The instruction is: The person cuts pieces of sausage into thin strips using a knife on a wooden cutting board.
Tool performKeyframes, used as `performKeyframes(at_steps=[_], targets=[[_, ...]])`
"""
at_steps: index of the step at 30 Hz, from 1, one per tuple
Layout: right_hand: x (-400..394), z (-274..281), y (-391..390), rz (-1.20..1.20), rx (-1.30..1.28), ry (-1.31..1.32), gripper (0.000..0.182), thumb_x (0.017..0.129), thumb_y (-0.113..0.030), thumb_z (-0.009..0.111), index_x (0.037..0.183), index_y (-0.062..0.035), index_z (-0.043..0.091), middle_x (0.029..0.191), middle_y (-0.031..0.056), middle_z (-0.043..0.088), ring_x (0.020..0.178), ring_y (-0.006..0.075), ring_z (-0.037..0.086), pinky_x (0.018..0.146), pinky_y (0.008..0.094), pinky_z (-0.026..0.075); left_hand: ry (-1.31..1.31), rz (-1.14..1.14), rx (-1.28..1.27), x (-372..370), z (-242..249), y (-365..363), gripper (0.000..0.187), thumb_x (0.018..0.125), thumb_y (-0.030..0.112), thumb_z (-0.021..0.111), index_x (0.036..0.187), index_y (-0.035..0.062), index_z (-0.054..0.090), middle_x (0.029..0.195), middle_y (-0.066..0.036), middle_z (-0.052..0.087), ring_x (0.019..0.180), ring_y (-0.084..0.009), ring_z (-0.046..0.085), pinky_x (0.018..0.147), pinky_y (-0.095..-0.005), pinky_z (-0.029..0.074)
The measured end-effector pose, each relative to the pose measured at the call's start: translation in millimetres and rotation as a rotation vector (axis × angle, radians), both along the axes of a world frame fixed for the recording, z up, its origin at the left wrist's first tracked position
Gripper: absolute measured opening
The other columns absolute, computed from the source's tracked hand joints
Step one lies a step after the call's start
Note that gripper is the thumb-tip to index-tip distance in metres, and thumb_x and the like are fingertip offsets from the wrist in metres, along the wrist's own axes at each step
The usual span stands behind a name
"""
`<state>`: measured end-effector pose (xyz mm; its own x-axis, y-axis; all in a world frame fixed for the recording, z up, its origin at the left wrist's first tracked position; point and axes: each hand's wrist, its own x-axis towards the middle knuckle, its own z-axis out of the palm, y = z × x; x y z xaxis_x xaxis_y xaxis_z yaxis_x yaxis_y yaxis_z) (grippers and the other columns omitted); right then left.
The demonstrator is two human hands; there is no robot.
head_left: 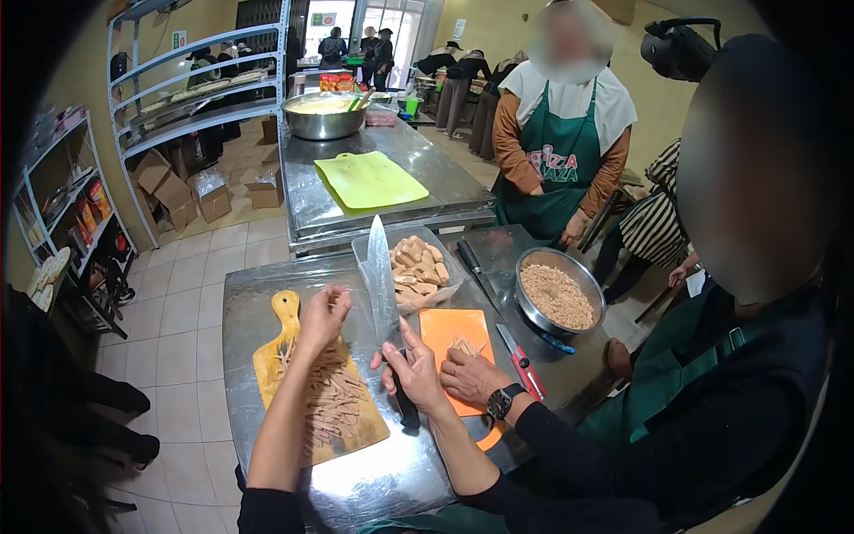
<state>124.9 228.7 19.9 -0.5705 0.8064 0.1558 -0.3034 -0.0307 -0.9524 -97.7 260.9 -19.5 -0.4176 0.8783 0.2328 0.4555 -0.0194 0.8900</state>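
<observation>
My right hand (414, 374) grips a large kitchen knife (381, 276) by its black handle, the blade pointing up and away, its index finger partly extended. My left hand (326, 313) is raised above the wooden cutting board (286, 307), fingers bent and drawn together; whether anything is between them I cannot make out. Thin light-brown strips (334, 405) cover much of that board. Behind the knife, a clear plastic tub (366, 258) holds pale brown chunks (418, 267). To the right lies an orange cutting board (454, 329), where a co-worker's hand with a watch (476, 378) touches a few strips.
A steel bowl of brown crumbly food (556, 289), a black-handled knife (480, 271) and a red box cutter (523, 360) lie at the right. Beyond stands another steel table with a green mat (369, 181) and a big bowl (325, 123). An aproned person (556, 151) stands opposite.
</observation>
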Motion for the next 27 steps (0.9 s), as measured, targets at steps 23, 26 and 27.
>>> performKeyframes(at_steps=[23, 26, 27], targets=[[13, 15, -65, 0.234, 0.231, -0.395, 0.073, 0.106, -0.005, 0.046, 0.168, -0.0158, 0.009, 0.086, 0.0048, 0.066, 0.053, 0.0073, 0.054, 0.051, 0.0239, 0.049, -0.482, 0.378, 0.015, 13, -18, -277, 0.031, 0.102, 0.007, 0.064, 0.130, -0.0032, 0.055, 0.106, -0.006, 0.065, 0.088, -0.0085, 0.065, 0.077, -0.0228, 0.053], [23, 26, -86, 0.360, 0.296, -0.402, 0.074, 0.104, -0.004, 0.046, 0.168, -0.0177, 0.012, 0.087, 0.0033, 0.066, 0.057, 0.0072, 0.055, 0.058, 0.0258, 0.051, -0.520, 0.405, 0.105, 7, -24, -265, 0.032, 0.102, 0.007, 0.064, 0.131, -0.0033, 0.055, 0.108, -0.006, 0.063, 0.090, -0.0090, 0.064, 0.079, -0.0230, 0.053], [25, 27, -93, 0.391, 0.278, -0.458, 0.073, 0.104, -0.004, 0.046, 0.168, -0.0178, 0.012, 0.087, 0.0035, 0.066, 0.057, 0.0074, 0.055, 0.060, 0.0262, 0.051, -0.536, 0.415, 0.102, 9, -24, -271, 0.033, 0.102, 0.007, 0.064, 0.131, -0.0033, 0.055, 0.108, -0.006, 0.063, 0.091, -0.0092, 0.064, 0.079, -0.0230, 0.053]])
